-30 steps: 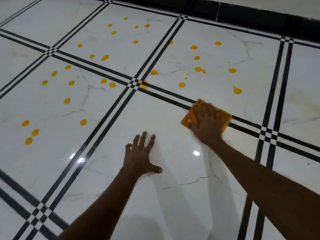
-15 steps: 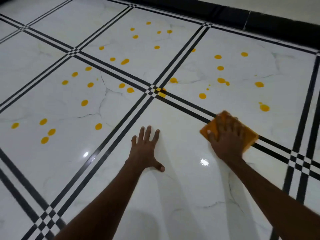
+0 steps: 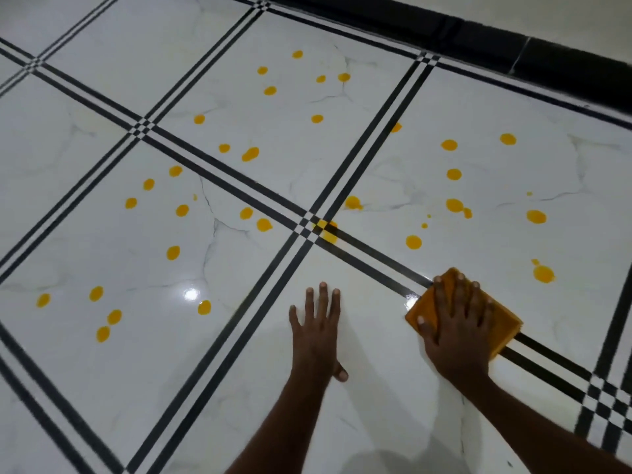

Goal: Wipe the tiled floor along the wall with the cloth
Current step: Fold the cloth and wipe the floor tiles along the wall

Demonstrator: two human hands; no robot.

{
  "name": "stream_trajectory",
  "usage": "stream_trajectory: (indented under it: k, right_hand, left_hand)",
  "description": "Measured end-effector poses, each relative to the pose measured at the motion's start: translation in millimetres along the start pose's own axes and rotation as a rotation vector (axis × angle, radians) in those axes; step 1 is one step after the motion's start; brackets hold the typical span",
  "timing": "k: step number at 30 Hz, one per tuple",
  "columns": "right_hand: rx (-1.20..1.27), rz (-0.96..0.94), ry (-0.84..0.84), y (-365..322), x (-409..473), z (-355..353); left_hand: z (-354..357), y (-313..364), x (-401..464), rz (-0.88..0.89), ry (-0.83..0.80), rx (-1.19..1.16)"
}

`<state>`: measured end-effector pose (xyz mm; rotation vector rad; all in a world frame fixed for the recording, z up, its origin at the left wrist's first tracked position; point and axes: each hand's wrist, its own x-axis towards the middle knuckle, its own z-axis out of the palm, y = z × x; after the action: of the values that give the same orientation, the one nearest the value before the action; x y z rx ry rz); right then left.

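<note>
Floor (image 3: 359,336): glossy white marble-look tiles, each edged by paired black lines that cross in small checkered squares.

Far left of both hands: yellow drops (image 3: 172,253) scattered over the left tile, none touched; a bright light reflection (image 3: 191,294) sits among them.

Left hand (image 3: 316,333): palm down, flat on the bare white tile, holding nothing. Fingers (image 3: 323,295) spread and straight, pointing away from the person; thumb (image 3: 340,373) stuck out toward the right hand. Tile under and just beyond the fingertips shows no drops. Beyond those fingertips, at the line crossing, a yellow smear (image 3: 326,230) lies across the black stripes.

Right hand (image 3: 458,336): palm down, pressed flat on the orange cloth (image 3: 506,333). Fingers (image 3: 460,289) extended and slightly splayed over it, not curled around it; thumb on the cloth's left corner. Cloth is folded to a rough square and lies over the paired black lines, edges showing to the left and right of the fingers.

Beyond the right fingertips: more yellow drops on the far-right tile, the nearest one (image 3: 543,273) just past the cloth, not touching it.

Farthest from the fingers: black skirting (image 3: 547,63) along the wall base.
</note>
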<state>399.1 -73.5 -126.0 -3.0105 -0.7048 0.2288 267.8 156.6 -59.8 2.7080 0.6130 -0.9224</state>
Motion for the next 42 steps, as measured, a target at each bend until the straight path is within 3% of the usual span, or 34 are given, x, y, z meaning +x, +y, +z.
stream_trajectory:
  k: [8,12,19,24,26,28,31,34,39,42]
  right_hand:
    - [-0.037,-0.124,0.03,-7.6,52.1,-2.3]
    - [-0.03,-0.05,0.024,-26.1,101.4,-2.0]
    - [0.037,-0.359,-0.001,-63.1,18.6,14.7]
    - [0.026,-0.166,0.03,-5.0,56.7,3.1]
    - [0.044,-0.052,0.054,-19.2,95.7,-3.5]
    - [0.065,-0.058,0.02,-50.6,108.8,-4.8]
    - [0.061,-0.266,0.021,-88.6,64.0,7.0]
    - [0.062,-0.326,-0.005,-63.5,-3.6,13.4]
    - [0.0,-0.083,0.06,30.1,32.8,6.6]
    - [0.081,0.121,0.083,22.5,73.7,-5.8]
  left_hand:
    - [5.1,-8.9,13.0,0.032,-0.031,0.011]
    - [7.9,-9.8,15.6,0.057,-0.009,0.069]
    - [11.2,-24.9,12.9,0.11,0.073,0.058]
    - [10.7,-23.1,12.5,0.109,0.094,0.073]
    - [11.3,-26.6,13.6,0.103,0.1,0.096]
    - [13.8,-26.7,16.7,0.111,0.103,0.11]
    - [14.5,-28.7,15.7,0.107,0.124,0.114]
    - [12.0,-25.7,16.2,0.111,0.1,0.104]
    - [-7.3,-6.1,24.7,0.128,0.134,0.061]
    - [-10.6,12.0,33.3,0.134,0.124,0.038]
